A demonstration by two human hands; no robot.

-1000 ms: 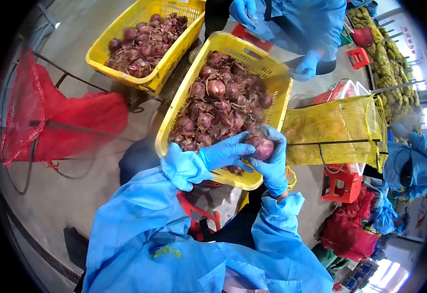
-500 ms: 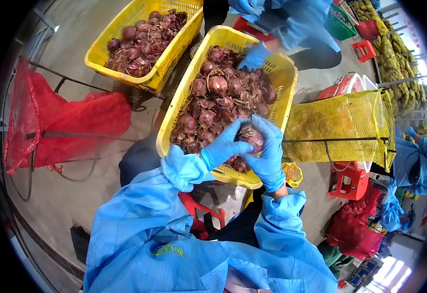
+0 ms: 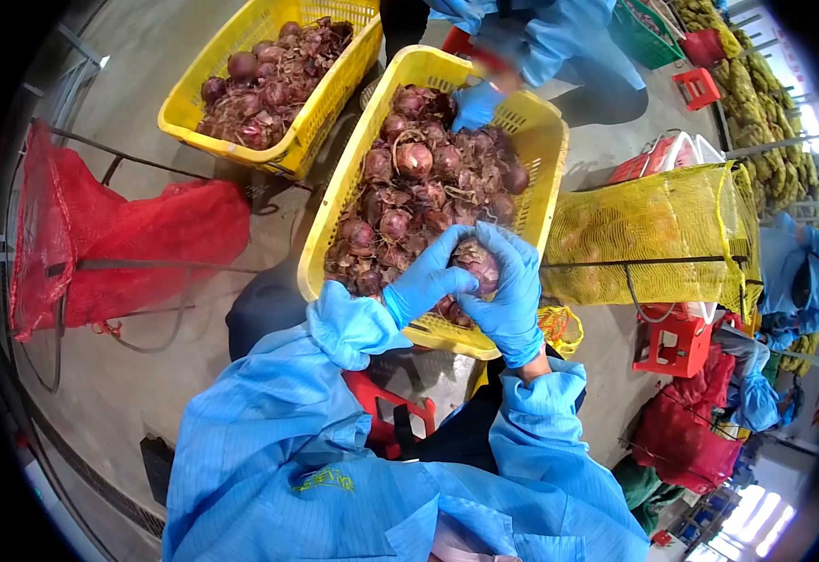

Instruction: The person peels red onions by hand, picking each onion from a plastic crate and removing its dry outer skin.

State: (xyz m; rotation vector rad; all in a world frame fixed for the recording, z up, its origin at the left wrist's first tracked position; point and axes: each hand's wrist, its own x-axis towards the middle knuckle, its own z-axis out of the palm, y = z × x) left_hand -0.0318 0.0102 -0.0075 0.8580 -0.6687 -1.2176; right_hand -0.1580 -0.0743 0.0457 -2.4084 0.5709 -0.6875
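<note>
Both my hands wear blue gloves and meet around one red onion above the near end of a yellow crate. My left hand has its thumb and fingers closed on the onion's left side. Curled round the right side is my right hand, thumb toward me. Below them the crate is filled with red onions and loose dry skins. Across the crate, another person's gloved hand reaches among the onions at the far end.
A second yellow crate of onions stands at the upper left. A red mesh bag on a wire frame lies left; a yellow mesh bag sits right. Red stools and a red sack are further right.
The onion has turned slightly between my hands, which stay in nearly the same place. The other person's hand has shifted a little toward the far end of the crate.
</note>
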